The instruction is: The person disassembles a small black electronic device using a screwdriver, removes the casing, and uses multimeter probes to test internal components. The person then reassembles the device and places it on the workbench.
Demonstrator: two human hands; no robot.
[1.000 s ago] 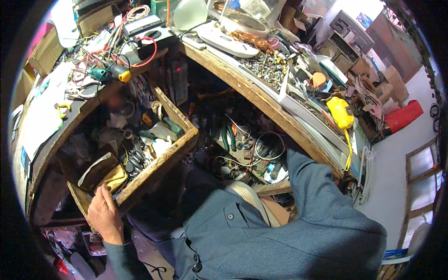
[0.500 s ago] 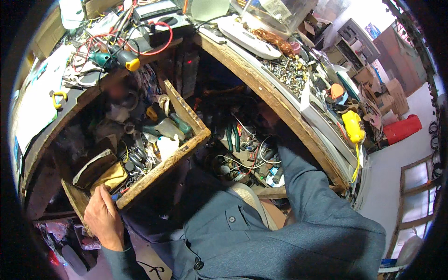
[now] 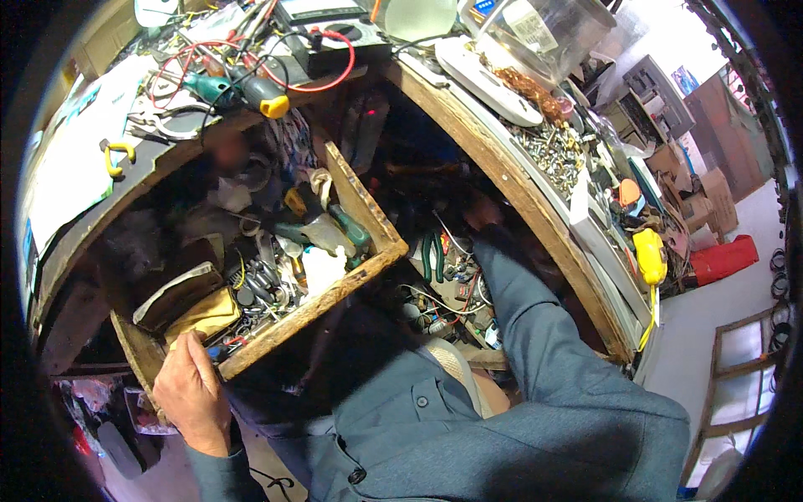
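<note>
My left hand (image 3: pixel 191 391) is closed on the front edge of a pulled-out wooden drawer (image 3: pixel 318 309), near its left corner. Inside the drawer lie a folded yellow packet (image 3: pixel 205 316), small metal parts (image 3: pixel 266 280), a green-handled tool (image 3: pixel 350 224) and a crumpled white piece (image 3: pixel 323 269). My right arm reaches deep under the bench, and my right hand (image 3: pixel 483 212) sits in dark shadow there, its fingers hidden. Below and left of it, green-handled pliers (image 3: pixel 433 256) lie among wires and small parts in a second wooden compartment (image 3: pixel 485 360).
Overhead, the bench's wooden edge (image 3: pixel 510 180) curves above my right arm. Its top carries a tray of loose screws (image 3: pixel 556 155), a multimeter-like device with red leads (image 3: pixel 335 46), a yellow-handled screwdriver (image 3: pixel 266 99) and a yellow plug-like object (image 3: pixel 649 255) on a cord.
The view has turned slightly, so the bench and drawer sit farther right. My right arm has swung left relative to the bench. My left hand keeps its hold on the drawer edge.
</note>
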